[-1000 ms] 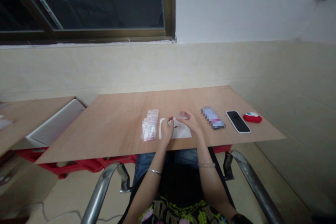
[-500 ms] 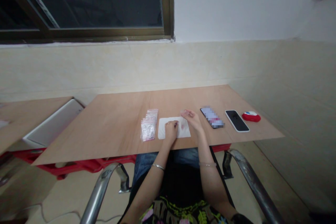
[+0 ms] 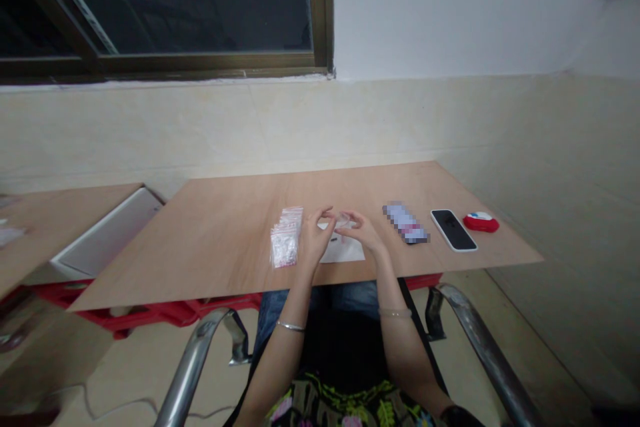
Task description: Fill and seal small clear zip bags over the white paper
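Over a white sheet (image 3: 350, 253), my two hands face each other with a small clear plastic bag (image 3: 344, 219) between their fingertips. My right hand (image 3: 363, 229) pinches the bag from the right. From the left, my left hand (image 3: 316, 233) has its curled thumb and fingers at the bag's near edge; the exact contact is too small to see clearly. A small dark piece (image 3: 334, 239) lies on the sheet beneath the hands. Just left of my left hand sits an overlapping stack of clear zip bags (image 3: 285, 243) with reddish edges.
Right of my hands, a phone with a blurred screen (image 3: 406, 223), a white-edged phone (image 3: 454, 230) and a red-and-white object (image 3: 481, 221) lie on the wooden tabletop (image 3: 225, 233). A second table (image 3: 65, 213) stands at the left. Metal armrests (image 3: 193, 367) flank my seat.
My left hand has lifted off the white sheet and moved up to the bag at my right hand. The dark piece now shows on the sheet. My right hand stays nearly in place.
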A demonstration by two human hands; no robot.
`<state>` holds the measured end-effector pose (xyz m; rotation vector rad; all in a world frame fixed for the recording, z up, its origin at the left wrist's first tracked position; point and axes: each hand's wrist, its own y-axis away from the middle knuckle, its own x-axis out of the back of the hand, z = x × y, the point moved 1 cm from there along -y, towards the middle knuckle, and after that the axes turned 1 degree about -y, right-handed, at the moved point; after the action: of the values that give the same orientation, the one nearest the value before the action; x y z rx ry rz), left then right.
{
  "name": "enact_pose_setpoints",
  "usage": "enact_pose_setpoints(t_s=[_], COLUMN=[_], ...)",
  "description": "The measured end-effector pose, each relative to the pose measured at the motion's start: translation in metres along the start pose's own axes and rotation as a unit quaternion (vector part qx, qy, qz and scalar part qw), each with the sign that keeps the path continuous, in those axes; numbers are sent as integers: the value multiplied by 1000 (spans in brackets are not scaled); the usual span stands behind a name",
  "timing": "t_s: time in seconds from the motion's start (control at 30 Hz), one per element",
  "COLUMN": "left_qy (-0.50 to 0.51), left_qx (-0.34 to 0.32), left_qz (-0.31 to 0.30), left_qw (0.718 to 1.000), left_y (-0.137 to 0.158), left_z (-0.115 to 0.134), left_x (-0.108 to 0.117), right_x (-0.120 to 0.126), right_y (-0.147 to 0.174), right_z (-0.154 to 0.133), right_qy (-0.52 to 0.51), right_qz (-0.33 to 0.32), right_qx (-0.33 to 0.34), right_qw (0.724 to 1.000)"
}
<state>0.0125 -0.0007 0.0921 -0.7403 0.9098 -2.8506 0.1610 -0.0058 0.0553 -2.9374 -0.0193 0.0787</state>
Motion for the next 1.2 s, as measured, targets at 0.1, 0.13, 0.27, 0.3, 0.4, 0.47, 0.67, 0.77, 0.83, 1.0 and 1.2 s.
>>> enact_pose_setpoints(t_s=[0.1,0.13,0.27,0.3,0.4,0.47,0.67,0.77,0.83,1.0,1.2], left_qy=[-40,-52,-70,-66,-41,-19,-21,-87,-129,-155,-144], left_qx=[-26,-33,-34,-32,-30,-25,70,101,99,77,68], left_qz=[-52,-67,-103,-103,-84,-57,20,-60,-112,-148,-137], left_qw=[998,996,992,992,995,998,997,989,980,974,978], left_y=[1,2,4,4,4,3,9,21,30,39,40], left_z=[7,8,8,8,7,4,-28,-47,-55,-62,-66], left_x=[2,2,2,2,2,2,-3,-13,-20,-32,-34], right_x=[-3,-4,-4,-3,-2,-2,-3,-3,-3,-3,-5], right_y=[0,-1,-1,-2,-2,-1,-1,-2,-2,-1,-1], right_z=[-3,-3,-1,-1,0,0,2,1,1,0,0], right_qy=[19,23,34,37,37,34,18,10,15,-7,-22], right_qz=[1,0,-2,-2,-3,-5,28,51,65,74,85], right_qx=[2,2,-1,-2,5,15,2,-13,-25,-51,-46], right_qw=[1000,1000,999,999,999,999,999,999,997,996,995])
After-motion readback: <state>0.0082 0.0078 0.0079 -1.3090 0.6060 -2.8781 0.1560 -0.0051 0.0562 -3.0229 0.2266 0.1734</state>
